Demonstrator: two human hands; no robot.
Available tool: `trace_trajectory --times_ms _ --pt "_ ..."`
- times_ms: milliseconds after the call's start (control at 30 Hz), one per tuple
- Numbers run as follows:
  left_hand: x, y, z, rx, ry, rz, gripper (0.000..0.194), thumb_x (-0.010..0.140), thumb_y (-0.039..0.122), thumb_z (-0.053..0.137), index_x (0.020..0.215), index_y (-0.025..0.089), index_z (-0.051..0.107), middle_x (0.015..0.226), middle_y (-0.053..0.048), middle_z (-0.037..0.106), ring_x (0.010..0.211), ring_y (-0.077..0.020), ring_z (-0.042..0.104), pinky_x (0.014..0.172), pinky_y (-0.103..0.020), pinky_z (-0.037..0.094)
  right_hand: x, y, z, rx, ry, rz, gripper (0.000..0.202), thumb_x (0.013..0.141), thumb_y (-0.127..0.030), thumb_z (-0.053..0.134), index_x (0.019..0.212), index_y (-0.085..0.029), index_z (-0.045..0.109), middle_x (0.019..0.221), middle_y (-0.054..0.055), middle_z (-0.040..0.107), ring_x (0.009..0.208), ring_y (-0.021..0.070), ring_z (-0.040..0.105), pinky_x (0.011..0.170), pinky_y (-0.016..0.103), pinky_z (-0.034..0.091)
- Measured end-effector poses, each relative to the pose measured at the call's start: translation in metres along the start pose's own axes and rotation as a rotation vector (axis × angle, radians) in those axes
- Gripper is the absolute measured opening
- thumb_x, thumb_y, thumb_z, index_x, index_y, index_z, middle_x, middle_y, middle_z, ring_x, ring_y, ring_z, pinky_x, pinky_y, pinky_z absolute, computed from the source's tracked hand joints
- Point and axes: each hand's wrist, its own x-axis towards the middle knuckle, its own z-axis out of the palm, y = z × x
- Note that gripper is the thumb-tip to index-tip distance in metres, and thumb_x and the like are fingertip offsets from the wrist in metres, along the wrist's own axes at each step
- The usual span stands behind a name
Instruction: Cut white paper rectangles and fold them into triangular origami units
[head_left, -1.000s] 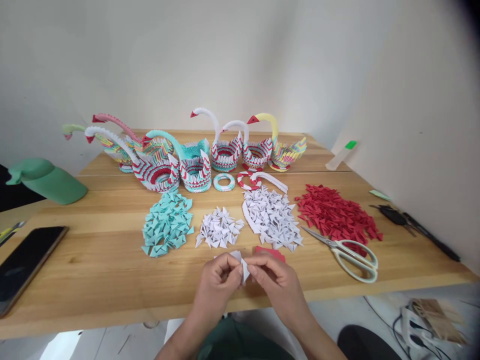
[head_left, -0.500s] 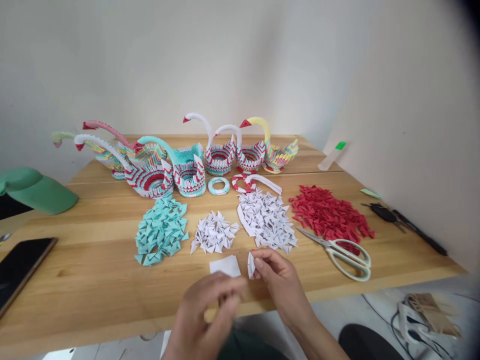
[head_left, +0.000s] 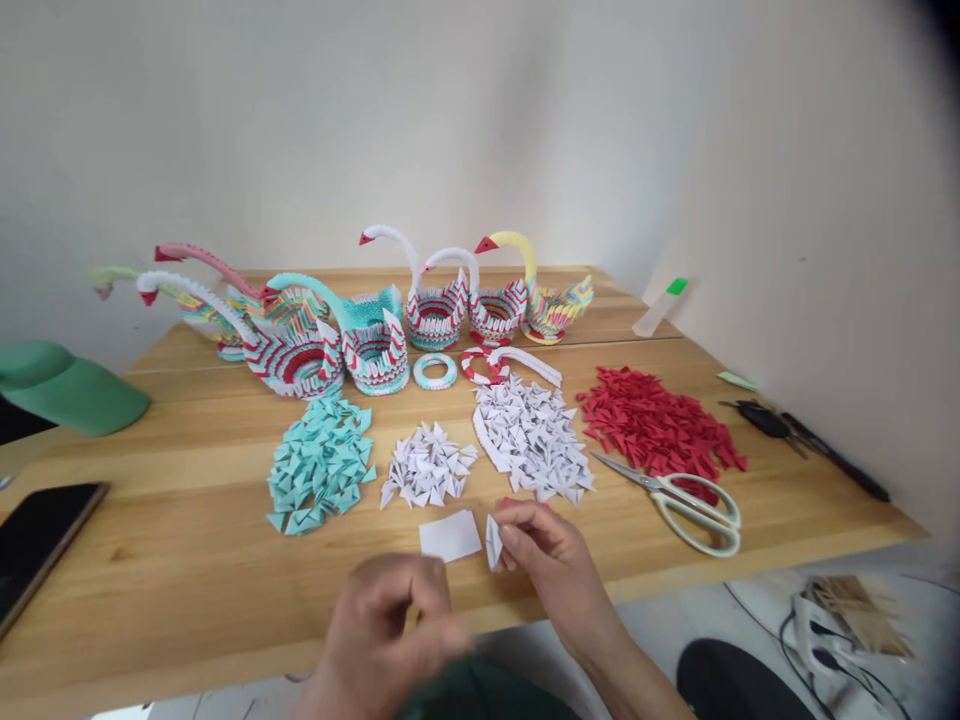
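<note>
My right hand (head_left: 551, 555) pinches a small folded white paper piece (head_left: 493, 543) between thumb and fingers, just above the table's front part. Left of it, my left hand (head_left: 394, 620) is curled in the air, its fingertips smeared by motion; whether they hold anything does not show. Flat white paper slips (head_left: 450, 535) lie on the table between and beyond the hands. Past them sit a small pile of folded white paper triangles (head_left: 427, 465) and a larger white pile (head_left: 532, 435). A bit of red shows behind my right fingers.
Teal triangles (head_left: 322, 465) lie left, red triangles (head_left: 660, 420) right, with scissors (head_left: 694, 510) before them. Several paper swans (head_left: 375, 350) stand behind two paper rings (head_left: 435, 371) and a white curved neck (head_left: 531, 363). A phone (head_left: 45, 540) and green cap (head_left: 67, 390) are far left, keys (head_left: 761, 415) right.
My left hand has drawn back toward me and slightly left, uncovering more of the paper slips. My right hand has shifted slightly left, still holding the folded piece.
</note>
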Motion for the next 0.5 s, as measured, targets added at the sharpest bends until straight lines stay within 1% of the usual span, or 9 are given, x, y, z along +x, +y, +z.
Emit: trace_trajectory --times_ms 33,67,100,133,200,267,333,400,500 --pt "0.007 -0.004 0.002 -0.015 0.037 0.002 0.049 0.081 0.047 0.069 0.049 0.018 0.047 0.048 0.003 0.047 0.048 -0.0105 0.044 0.05 -0.024 0.041 -0.001 -0.001 0.0 -0.008 -0.007 0.001 0.028 0.079 -0.046 0.071 0.084 -0.019 0.072 0.063 -0.001 0.059 0.057 0.0129 0.057 0.059 0.026 0.046" --pt "0.013 -0.007 0.005 -0.027 0.08 -0.003 0.052 0.081 0.049 0.067 0.046 0.018 0.043 0.045 0.004 0.043 0.047 -0.0102 0.041 0.049 -0.023 0.038 -0.002 -0.002 0.001 -0.02 -0.017 0.001 0.027 0.08 -0.046 0.07 0.084 -0.019 0.073 0.062 -0.001 0.059 0.057 0.0128 0.056 0.06 0.025 0.046" --pt "0.017 -0.01 0.008 -0.034 0.114 -0.015 0.051 0.082 0.049 0.065 0.047 0.018 0.044 0.046 0.003 0.044 0.048 -0.0103 0.04 0.049 -0.023 0.037 -0.003 -0.002 0.001 -0.032 -0.033 0.001 0.027 0.081 -0.046 0.07 0.084 -0.019 0.073 0.061 -0.001 0.059 0.058 0.0128 0.056 0.06 0.025 0.046" --pt "0.021 -0.012 0.011 -0.035 0.133 -0.034 0.046 0.084 0.048 0.063 0.051 0.018 0.049 0.049 0.003 0.047 0.049 -0.0108 0.042 0.05 -0.023 0.037 -0.003 -0.003 0.001 -0.042 -0.052 -0.002 0.026 0.082 -0.045 0.069 0.085 -0.019 0.073 0.061 -0.001 0.059 0.058 0.0127 0.056 0.06 0.025 0.046" --pt "0.025 -0.014 0.016 -0.043 0.065 -0.064 0.03 0.082 0.042 0.065 0.066 0.017 0.063 0.058 0.001 0.057 0.053 -0.0117 0.046 0.051 -0.022 0.038 -0.004 -0.003 0.0 -0.055 -0.091 -0.013 0.025 0.083 -0.045 0.068 0.085 -0.02 0.073 0.062 -0.001 0.06 0.058 0.0128 0.056 0.06 0.025 0.046" --pt "0.026 -0.013 0.018 -0.06 -0.021 -0.071 0.02 0.08 0.036 0.066 0.075 0.017 0.069 0.063 -0.001 0.063 0.056 -0.012 0.048 0.053 -0.022 0.038 -0.004 -0.003 -0.001 -0.058 -0.106 -0.023 0.023 0.084 -0.043 0.067 0.085 -0.02 0.074 0.064 0.0 0.061 0.059 0.0129 0.056 0.06 0.025 0.047" --pt "0.025 -0.01 0.018 -0.08 -0.062 -0.07 0.017 0.079 0.032 0.066 0.071 0.017 0.071 0.063 -0.001 0.064 0.057 -0.0119 0.048 0.055 -0.022 0.038 -0.003 -0.002 -0.001 -0.055 -0.102 -0.031 0.021 0.085 -0.041 0.067 0.085 -0.021 0.074 0.066 0.0 0.061 0.06 0.0125 0.055 0.06 0.024 0.046" --pt "0.024 -0.008 0.018 -0.105 -0.072 -0.077 0.018 0.079 0.03 0.066 0.067 0.017 0.071 0.062 -0.001 0.064 0.057 -0.0116 0.047 0.056 -0.021 0.038 -0.003 -0.001 -0.001 -0.057 -0.103 -0.042 0.019 0.085 -0.039 0.067 0.084 -0.022 0.074 0.067 -0.001 0.06 0.06 0.0119 0.055 0.059 0.023 0.046" --pt "0.023 -0.009 0.017 -0.137 -0.084 -0.12 0.018 0.077 0.031 0.069 0.065 0.017 0.07 0.059 0.0 0.062 0.055 -0.011 0.046 0.054 -0.021 0.036 -0.003 -0.001 -0.002 -0.06 -0.119 -0.052 0.016 0.086 -0.037 0.067 0.085 -0.023 0.074 0.068 -0.001 0.061 0.06 0.0114 0.055 0.06 0.022 0.045"
